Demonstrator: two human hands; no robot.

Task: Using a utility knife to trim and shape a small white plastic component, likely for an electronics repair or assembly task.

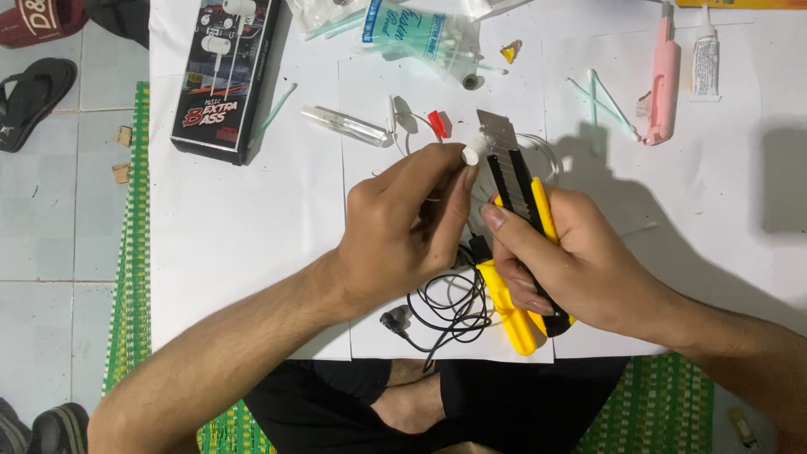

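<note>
Both hands work: left hand (403,240) pinches white earbud (475,152); right hand (580,269) grips cutter (521,181).

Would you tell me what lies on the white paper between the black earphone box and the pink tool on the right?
In the head view, between the black earphone box and the pink tool lie a clear plastic tube, a small red piece and the knife's blade.

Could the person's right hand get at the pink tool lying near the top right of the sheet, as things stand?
Probably not yet: the right hand grips a yellow utility knife. The path to the pink tool looks open, with only loose swabs nearby.
</note>
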